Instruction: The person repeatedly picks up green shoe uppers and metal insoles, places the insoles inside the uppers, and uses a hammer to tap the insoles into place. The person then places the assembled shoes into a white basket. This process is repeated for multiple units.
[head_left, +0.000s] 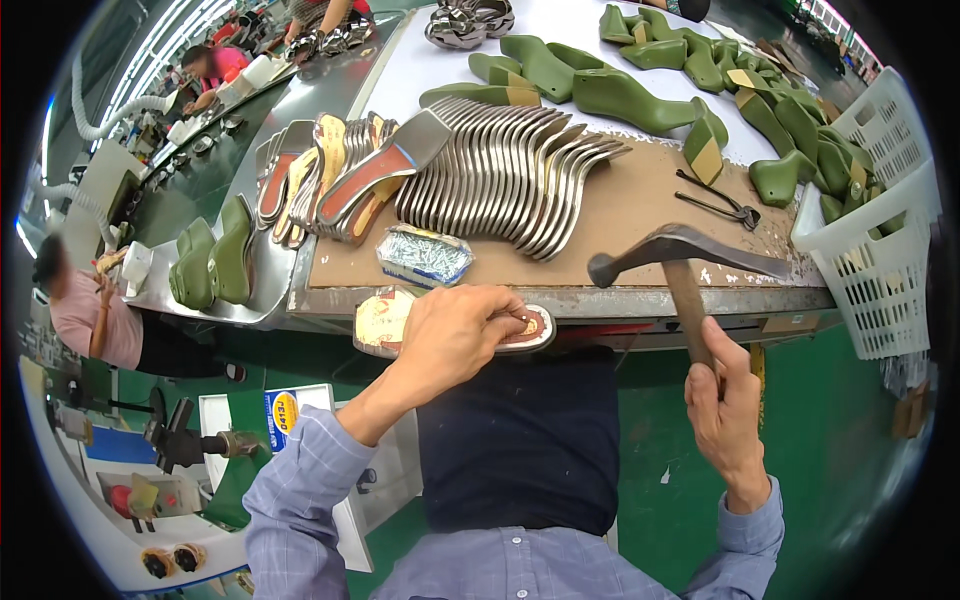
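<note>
Sole piece (382,318), cream and brown, lies under our left hand (445,325), just at the near edge of the worktable (620,303). Long axis: left to right across our body, roughly along that edge; the wider cream end shows left of the grip, the narrower rounded end right of it. Which end is the toe, we cannot tell. Left grip: narrow, fingers bunched on the piece from above; a pale speck at the fingertips is too small to identify. Right hand (722,415): closed round the handle of 1 hammer (683,290), head raised, well apart from the piece. Step in hand, our judgement: steadying the piece for a blow. Next move would call for a firm left hold, fingertips clear of the hammer face. Just beyond the left grip: 1 clear packet (425,255), likely nails. Behind it, a row of silver sole plates (490,180). Beyond the right grip: pincers (745,214), a white basket (870,300); farther, green lasts (635,97).
</note>
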